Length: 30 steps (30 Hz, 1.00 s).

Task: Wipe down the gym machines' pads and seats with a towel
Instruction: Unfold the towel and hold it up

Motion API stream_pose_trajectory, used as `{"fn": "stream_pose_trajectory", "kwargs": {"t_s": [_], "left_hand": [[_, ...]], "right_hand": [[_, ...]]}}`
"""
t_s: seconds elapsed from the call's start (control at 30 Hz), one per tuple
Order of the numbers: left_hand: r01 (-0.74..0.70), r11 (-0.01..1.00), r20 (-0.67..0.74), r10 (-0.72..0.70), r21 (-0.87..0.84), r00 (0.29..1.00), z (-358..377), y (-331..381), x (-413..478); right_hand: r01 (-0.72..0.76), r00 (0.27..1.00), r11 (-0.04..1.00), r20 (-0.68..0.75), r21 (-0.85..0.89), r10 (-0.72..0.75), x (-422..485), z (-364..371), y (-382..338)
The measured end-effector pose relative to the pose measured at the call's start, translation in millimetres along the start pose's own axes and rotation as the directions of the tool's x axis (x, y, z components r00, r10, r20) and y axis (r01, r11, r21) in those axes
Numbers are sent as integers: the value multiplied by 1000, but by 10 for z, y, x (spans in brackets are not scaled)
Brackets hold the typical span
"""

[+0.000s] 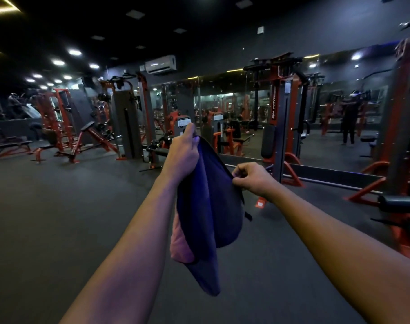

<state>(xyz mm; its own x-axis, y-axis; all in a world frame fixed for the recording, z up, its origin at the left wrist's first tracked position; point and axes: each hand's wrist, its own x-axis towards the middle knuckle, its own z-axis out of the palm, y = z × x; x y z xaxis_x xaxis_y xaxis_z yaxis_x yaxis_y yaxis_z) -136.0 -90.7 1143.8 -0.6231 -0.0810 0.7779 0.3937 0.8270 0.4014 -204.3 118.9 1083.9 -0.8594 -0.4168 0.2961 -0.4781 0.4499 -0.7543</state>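
Observation:
A dark blue towel (pixel 211 206) hangs in front of me over the gym floor, with a pink patch (pixel 180 244) showing at its lower left. My left hand (pixel 184 153) grips its upper corner, raised to chest height. My right hand (pixel 252 177) pinches the towel's right edge a little lower. The cloth sags loosely between the two hands and trails down to a point. No pad or seat is touched by the towel.
Red and black machines line the mirrored wall (pixel 234 106) ahead. A cable tower with a black roller pad (pixel 268 141) stands just right of centre. Benches (pixel 87 129) sit at far left. Another machine's frame and padded bar (pixel 400 203) lie close on my right. Dark rubber floor (pixel 59 218) spreads at left.

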Motion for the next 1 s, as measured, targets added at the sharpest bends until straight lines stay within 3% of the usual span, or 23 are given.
{"fn": "stream_pose_trajectory", "kwargs": {"t_s": [0.2, 0.47, 0.63, 1.0], "left_hand": [[1, 996, -218, 19, 92, 976, 69, -64, -29], [138, 974, -424, -50, 180, 904, 145, -5, 34], [200, 949, -486, -59, 243, 872, 107, -100, 2], [434, 844, -531, -223, 314, 818, 37, -344, -113]], "right_hand": [[-8, 998, 988, 65, -157, 18, 63, -127, 60], [-53, 998, 944, -38, -326, 43, 211, -260, 352], [-129, 990, 935, -104, -331, 100, 250, -357, 572], [-276, 926, 896, -348, -347, 150, 315, -262, 921]]}}
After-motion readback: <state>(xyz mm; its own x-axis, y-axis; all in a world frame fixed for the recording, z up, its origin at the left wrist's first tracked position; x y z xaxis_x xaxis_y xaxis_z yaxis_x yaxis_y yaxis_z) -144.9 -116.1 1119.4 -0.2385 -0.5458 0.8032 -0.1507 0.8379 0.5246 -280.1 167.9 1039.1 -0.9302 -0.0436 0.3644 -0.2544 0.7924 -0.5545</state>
